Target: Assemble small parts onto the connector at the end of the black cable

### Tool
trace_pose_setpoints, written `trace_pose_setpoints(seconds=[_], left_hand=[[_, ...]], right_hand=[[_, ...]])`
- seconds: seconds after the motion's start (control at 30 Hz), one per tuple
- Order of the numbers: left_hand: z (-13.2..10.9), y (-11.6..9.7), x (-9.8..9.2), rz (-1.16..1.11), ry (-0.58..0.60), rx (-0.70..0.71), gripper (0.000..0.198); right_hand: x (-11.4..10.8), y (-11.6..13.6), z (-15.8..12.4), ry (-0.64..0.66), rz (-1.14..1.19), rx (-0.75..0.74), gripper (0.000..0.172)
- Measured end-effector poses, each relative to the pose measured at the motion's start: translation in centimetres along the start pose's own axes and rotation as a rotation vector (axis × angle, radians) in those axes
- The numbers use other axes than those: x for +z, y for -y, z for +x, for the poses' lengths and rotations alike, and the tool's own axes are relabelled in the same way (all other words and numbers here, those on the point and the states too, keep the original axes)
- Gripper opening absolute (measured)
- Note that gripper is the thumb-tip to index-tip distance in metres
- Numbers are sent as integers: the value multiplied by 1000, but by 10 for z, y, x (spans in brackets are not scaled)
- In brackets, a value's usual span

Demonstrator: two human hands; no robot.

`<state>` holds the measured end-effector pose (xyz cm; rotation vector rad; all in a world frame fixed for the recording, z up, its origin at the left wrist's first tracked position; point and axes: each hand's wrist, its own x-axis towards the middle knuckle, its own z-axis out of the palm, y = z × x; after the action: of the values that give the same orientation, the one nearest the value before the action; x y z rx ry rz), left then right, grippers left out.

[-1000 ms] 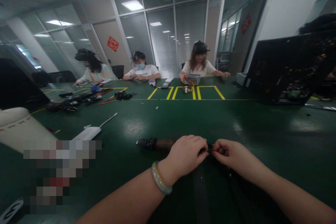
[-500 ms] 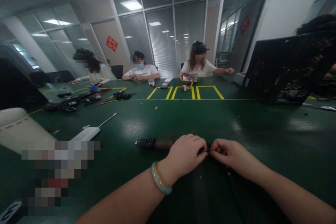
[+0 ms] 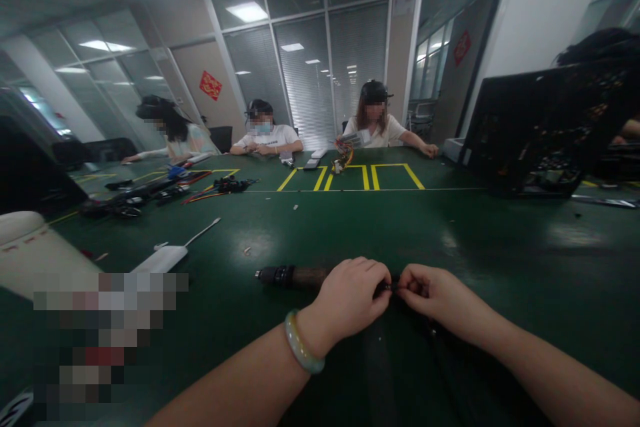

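Observation:
A dark cylindrical tool (image 3: 295,275) with a black tip pointing left lies across the green table (image 3: 450,227) in front of me. My left hand (image 3: 350,297), with a pale green bangle at the wrist, is closed over the tool's right part. My right hand (image 3: 435,295) is closed in a pinch against the tool's right end, where a small metal part shows between the fingers. The two hands touch each other. Dark straps (image 3: 380,373) run from under the hands toward me.
A white device with a thin cable (image 3: 167,257) lies to the left, by a white rounded object (image 3: 30,247). Black cables and parts (image 3: 150,193) sit farther left. A black open case (image 3: 545,127) stands at the right. Three people work at the far side, beside yellow tape marks (image 3: 370,177).
My hands stay on the tool and have barely shifted. The person at the far middle has lifted a box with coloured wires and moved it to the left.

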<state>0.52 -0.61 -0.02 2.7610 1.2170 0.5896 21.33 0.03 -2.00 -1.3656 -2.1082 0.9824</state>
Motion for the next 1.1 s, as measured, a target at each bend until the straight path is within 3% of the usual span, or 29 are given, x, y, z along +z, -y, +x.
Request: trace_pose_setpoints(seconds=[0.23,0.83,1.0,1.1], left_hand=[[1,1,2,-11,-17,-17,17],[0,3,2,-41,-3,10,9],[0,2,2,-39,-10,-14,19],[0,2,2,-44,-11,1,12]], right_hand=[[-1,1,0,17,11,12,14],[0,1,0,5,7,-7,14],[-1,2,0,10,-3,0,13],[-2,1,1,11,-7,2,12]])
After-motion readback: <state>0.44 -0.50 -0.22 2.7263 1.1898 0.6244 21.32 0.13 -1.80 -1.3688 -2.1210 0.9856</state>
